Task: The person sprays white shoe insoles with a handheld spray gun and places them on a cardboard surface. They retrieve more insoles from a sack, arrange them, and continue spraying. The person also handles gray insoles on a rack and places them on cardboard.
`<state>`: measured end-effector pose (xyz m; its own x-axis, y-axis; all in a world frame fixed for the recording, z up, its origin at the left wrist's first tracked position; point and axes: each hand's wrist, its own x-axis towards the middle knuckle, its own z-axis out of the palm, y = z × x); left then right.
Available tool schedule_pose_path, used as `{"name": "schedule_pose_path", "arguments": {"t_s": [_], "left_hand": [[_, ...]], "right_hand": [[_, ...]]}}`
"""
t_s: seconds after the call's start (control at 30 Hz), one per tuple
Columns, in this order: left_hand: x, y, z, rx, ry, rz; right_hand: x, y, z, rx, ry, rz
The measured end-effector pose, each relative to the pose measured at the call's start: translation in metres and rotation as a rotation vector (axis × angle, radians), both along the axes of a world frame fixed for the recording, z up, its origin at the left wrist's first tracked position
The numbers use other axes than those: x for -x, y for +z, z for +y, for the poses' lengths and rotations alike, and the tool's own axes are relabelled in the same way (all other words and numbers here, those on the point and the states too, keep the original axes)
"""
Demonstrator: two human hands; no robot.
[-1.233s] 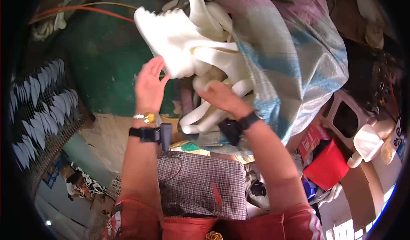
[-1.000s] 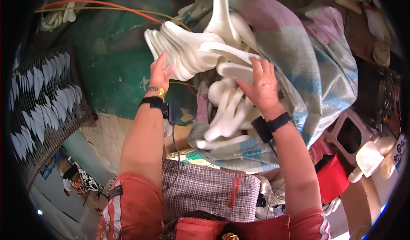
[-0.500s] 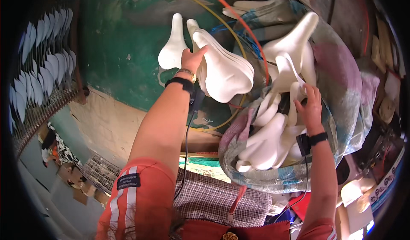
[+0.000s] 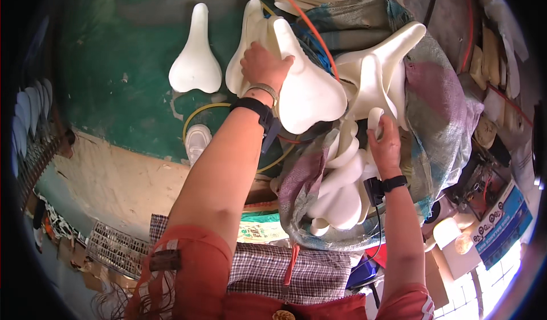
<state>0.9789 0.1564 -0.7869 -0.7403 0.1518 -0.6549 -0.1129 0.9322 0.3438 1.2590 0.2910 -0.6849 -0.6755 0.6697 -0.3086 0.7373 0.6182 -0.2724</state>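
Over several white bicycle saddle pads on the green surface (image 4: 131, 109) lies my left hand (image 4: 265, 66). Its fingers bend onto the left saddle pad (image 4: 236, 72), closed on it as far as I can see; the thumb touches the pad stack (image 4: 312, 95) at right. A single saddle pad (image 4: 195, 63) lies apart at far left, nose pointing away. My right hand (image 4: 385, 144) pinches the nose of a saddle pad (image 4: 374, 118) at the mouth of a woven sack (image 4: 436, 103). More pads (image 4: 342, 200) fill the sack, and a large pad (image 4: 393, 58) leans over its rim.
A yellow hose (image 4: 196, 115) and an orange cord (image 4: 305, 21) cross the green surface. Beside my left forearm shows a pale shoe (image 4: 198, 139). Pale pieces hang on a rack (image 4: 34, 112) at far left; a blue and white box (image 4: 501, 223) stands at right.
The view has shifted, showing the shoe and less of the rack. My left hand has moved further over the pads, and the left pad now shows apart from the stack. My right hand now pinches a pad's nose.
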Motion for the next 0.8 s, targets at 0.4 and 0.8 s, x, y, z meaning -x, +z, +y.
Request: {"name": "schedule_pose_path", "arguments": {"t_s": [0.4,0.8], "left_hand": [[-0.005,-0.012,-0.032,-0.186,0.249,-0.362],[-0.021,-0.016,-0.051,-0.774,0.512,-0.421]], "right_hand": [[0.101,0.051,-0.005,-0.242,0.364,0.023],[0.119,0.011,0.014,-0.303,0.532,-0.017]]}}
